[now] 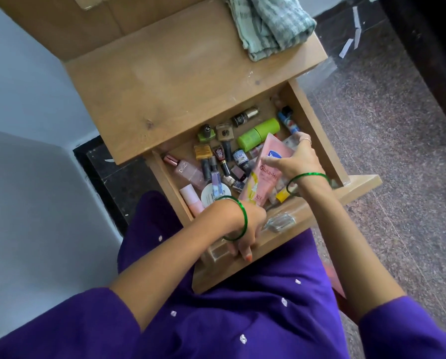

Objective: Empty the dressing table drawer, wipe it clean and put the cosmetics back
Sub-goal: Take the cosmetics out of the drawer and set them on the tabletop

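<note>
Wood makes up the dressing table [180, 81], whose flat top fills the upper middle of the view, with a crumpled pale green checked cloth [271, 24] lying at its far right corner. Below the top's near edge the drawer [317, 130] stands pulled out over the person's purple-clad lap, still crowded with cosmetics. A pink lotion tube [268, 167] is the biggest of them, raised at a tilt above the drawer's right half; the right hand [298, 158], a green bangle [307, 182] on its wrist, curls its fingers round the tube's upper part. The left hand [245, 229], also bangled, reaches over the drawer's front wall near the clear handle [279, 221], fingers bent down against the front panel; whether they grasp anything cannot be told. Along the drawer's far edge lie a green cylindrical container [258, 134] and, toward the right wall, a small blue tube [288, 121]. At the left wall lies a pink perfume bottle [188, 172], with a round white jar [214, 195] just beside it at the near edge. Small nail polish bottles [216, 149] are scattered across the middle.
</note>
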Demonstrator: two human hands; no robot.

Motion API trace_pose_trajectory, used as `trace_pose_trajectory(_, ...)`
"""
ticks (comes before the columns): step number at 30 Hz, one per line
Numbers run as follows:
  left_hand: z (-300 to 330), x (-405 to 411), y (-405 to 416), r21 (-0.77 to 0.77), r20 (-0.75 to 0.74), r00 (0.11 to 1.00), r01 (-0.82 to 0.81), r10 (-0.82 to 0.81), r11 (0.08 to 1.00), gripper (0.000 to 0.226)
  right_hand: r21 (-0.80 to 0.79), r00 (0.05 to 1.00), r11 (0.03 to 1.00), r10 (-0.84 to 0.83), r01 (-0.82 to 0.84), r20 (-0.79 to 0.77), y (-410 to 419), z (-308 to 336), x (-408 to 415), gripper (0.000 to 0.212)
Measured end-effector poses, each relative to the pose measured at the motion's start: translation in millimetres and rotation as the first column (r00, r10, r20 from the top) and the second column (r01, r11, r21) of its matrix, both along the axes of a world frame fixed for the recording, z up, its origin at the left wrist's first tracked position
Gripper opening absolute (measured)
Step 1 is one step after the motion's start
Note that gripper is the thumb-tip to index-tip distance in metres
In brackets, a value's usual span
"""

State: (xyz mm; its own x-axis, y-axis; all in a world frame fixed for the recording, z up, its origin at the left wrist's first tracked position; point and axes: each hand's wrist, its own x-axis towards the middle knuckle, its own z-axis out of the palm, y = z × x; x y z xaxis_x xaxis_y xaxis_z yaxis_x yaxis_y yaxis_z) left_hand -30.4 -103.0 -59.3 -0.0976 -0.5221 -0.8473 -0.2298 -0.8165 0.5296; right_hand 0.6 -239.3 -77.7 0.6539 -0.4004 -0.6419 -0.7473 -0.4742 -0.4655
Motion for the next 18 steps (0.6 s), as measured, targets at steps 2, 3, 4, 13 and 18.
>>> trace_pose_trajectory(2,-3.3,1.2,-3.0,-0.012,-0.012,1.0,0.028,-0.028,1.0,0.033,0.003,1.0,1.0,-0.009,0.009,0.024,-0.8,-4.4,2.6,0.092)
trace_pose_trajectory(3,-4.8,1.9,-3.8,-0.013,-0.026,0.999,0.028,-0.028,1.0,0.033,0.028,0.998,0.999,-0.029,0.027,0.049,-0.3,-6.5,4.3,0.093)
trace_pose_trajectory(4,-6.2,2.4,-4.2,-0.015,-0.043,0.999,0.025,-0.026,1.0,0.033,0.068,0.996,0.996,-0.055,0.05,0.074,-0.1,-7.4,4.8,0.096)
trace_pose_trajectory(13,-1.9,-4.7,2.3,-0.049,0.054,0.998,-0.036,0.038,0.998,0.029,0.377,0.993,0.926,-0.052,0.009,0.102,-2.9,9.8,-0.9,0.03)
trace_pose_trajectory(18,3.9,-17.2,18.8,-0.093,0.154,0.975,-0.145,0.159,0.985,0.018,0.461,0.996,0.887,-0.061,0.027,0.06,2.9,19.1,-16.0,0.032)
